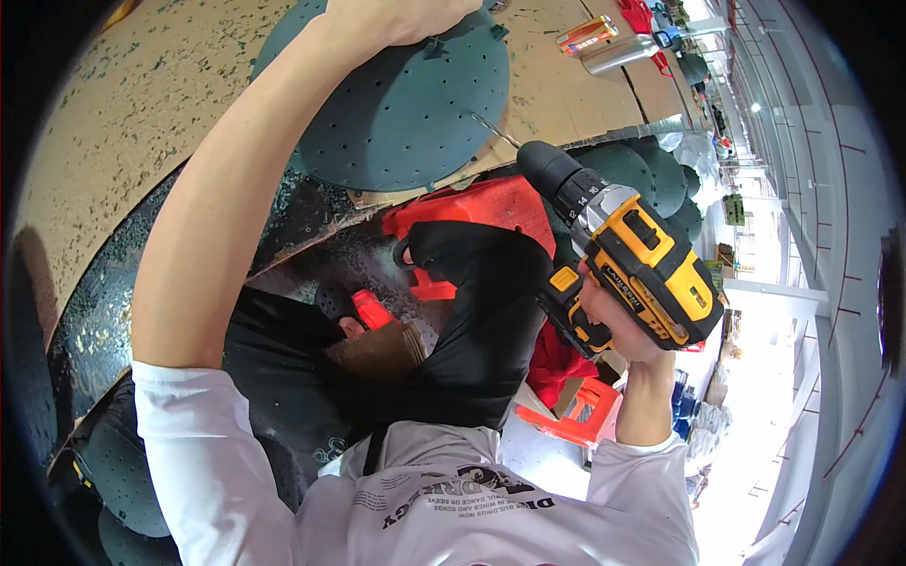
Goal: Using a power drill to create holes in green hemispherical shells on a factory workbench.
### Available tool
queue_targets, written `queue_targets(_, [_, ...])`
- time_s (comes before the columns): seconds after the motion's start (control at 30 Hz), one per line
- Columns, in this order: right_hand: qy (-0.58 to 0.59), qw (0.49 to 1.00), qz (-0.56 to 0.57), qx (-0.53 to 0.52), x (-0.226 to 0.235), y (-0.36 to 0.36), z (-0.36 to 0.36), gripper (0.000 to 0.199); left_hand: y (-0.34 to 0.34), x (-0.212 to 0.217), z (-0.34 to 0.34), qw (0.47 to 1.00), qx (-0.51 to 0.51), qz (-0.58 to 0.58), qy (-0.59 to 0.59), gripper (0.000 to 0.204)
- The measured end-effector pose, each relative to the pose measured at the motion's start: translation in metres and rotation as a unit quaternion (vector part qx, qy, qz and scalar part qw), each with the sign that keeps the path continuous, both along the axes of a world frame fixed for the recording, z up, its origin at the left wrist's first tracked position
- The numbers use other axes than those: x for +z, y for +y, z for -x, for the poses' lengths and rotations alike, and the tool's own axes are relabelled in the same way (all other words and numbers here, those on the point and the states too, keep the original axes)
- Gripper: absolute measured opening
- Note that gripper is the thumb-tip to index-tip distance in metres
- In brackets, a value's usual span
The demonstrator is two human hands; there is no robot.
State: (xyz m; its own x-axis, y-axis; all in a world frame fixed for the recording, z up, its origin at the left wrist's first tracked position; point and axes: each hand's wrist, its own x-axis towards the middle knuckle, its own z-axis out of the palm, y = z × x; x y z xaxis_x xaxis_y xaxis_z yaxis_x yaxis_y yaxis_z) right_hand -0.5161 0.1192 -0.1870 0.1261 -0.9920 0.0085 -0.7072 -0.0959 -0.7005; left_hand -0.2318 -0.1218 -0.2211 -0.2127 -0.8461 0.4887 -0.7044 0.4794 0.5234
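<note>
Two hands are at work over a dark green round disc dotted with rows of small holes. The disc lies on a brown, speckled board table, near its edge, in the upper middle of the view.

The left hand presses down on the far part of the disc, at the very top of the picture. Its fingers are cut off by the frame, so I cannot tell whether they curl around anything or simply lie flat.

The right hand is wrapped firmly around the handle of a yellow and black cordless drill. The drill's thin bit points up and to the left, its tip at or just above the disc's right rim; contact is too fine to make out.

This looks like the drilling step, with the disc held steady and the bit being lined up. The next move would seem to call for a firm hold on the disc and a bit kept straight, so it does not skid across the smooth surface.

Below the table edge sit a red plastic stool and the person's dark trousers. More green discs are stacked to the right of the drill. A silver bottle lies farther off on the table.
</note>
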Motion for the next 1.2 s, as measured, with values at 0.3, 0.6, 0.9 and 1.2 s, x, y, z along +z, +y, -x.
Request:
queue_targets(0.3, [0.06,0.989,0.083,0.104,-0.034,-0.051,-0.013,0.035,-0.001,0.002,0.006,1.0,0.001,-0.028,0.009,0.033])
queue_targets(0.6, [-0.048,0.998,-0.027,0.003,-0.015,-0.044,-0.013,0.035,-0.011,-0.002,0.013,0.999,0.034,-0.004,0.001,0.033])
queue_targets(0.9, [-0.081,0.997,-0.004,-0.012,-0.01,-0.013,0.016,0.039,-0.009,0.005,0.019,0.999,0.028,-0.028,-0.012,0.036])
queue_targets(1.2, [-0.559,0.817,-0.113,-0.086,-0.085,0.049,0.054,0.035,-0.017,-0.015,-0.001,0.994,-0.005,0.07,0.083,0.031])
